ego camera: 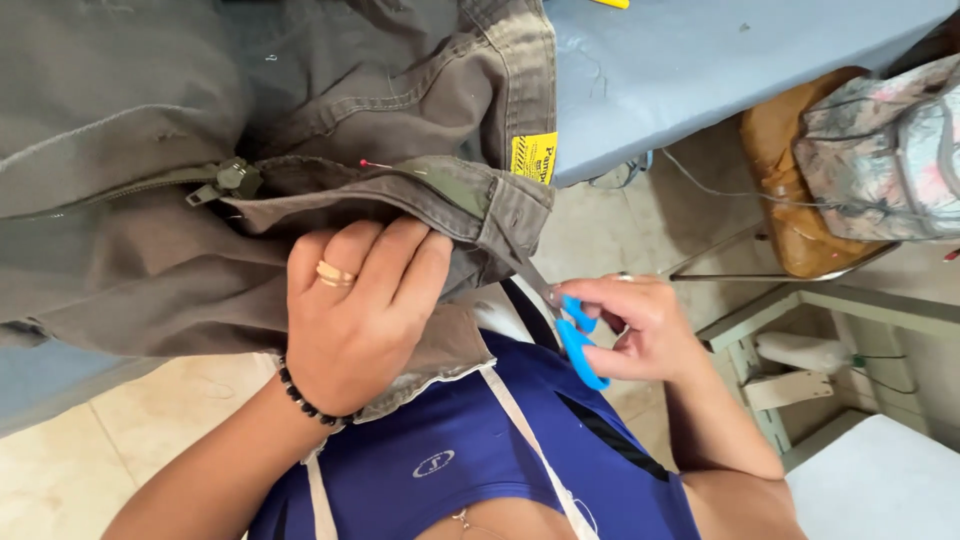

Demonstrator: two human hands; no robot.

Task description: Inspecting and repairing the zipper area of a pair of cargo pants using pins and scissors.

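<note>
A: On the left, the grey-brown trousers (150, 130) are seen draped over the edge of the blue tabletop (720, 60), the zipper pull (232, 180) lying near the open fly. A red-headed pin (364, 163) is stuck in the flap just above the fingers.

B: A risk is noted there: a fingertip could be pricked if the cloth is slid upward under the grip.

A: The left hand (350, 310) is curled over the waistband fold, palm down, fingers pressed together and clamped on the cloth, a ring and a bead bracelet showing. The wrist is bent up from below.

B: Moving right, the waistband corner (510, 215) is pulled down toward the blades. If tension is lost, the fabric could be bunched and more than intended could be nicked.

A: The blue-handled scissors (575, 335) are gripped by the right hand (640, 330), fingers through the loops, the tip angled up at the corner. How far the blades are parted cannot be told.

B: The left fingertips are close to that tip; a slip could catch them. The forearm is held tucked near the torso.
</note>
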